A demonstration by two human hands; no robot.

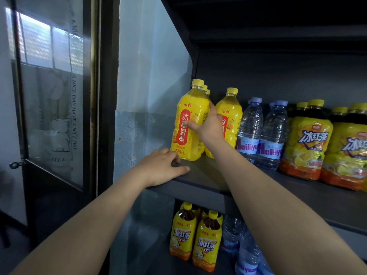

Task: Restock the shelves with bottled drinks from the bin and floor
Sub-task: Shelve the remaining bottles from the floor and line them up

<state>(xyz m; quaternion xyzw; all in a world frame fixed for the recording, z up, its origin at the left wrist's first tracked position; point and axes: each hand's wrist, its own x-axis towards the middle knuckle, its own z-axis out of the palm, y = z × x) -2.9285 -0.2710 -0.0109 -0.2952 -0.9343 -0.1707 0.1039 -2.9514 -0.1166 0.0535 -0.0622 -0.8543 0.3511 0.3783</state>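
Shelf point(198, 172) holds seemingly full bottle point(184, 141), right hand point(210, 124) gripping.

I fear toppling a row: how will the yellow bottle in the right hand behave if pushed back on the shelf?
The yellow bottle looks full to the neck, so probably heavy for its size. Tall on a narrow base, it may tip if pushed high. Its glossy label may slip under the right hand.

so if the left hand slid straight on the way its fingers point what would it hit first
Probably the foot of the front yellow bottle, which the right hand holds; the left hand lies on the shelf right beside it. Depth is unclear.
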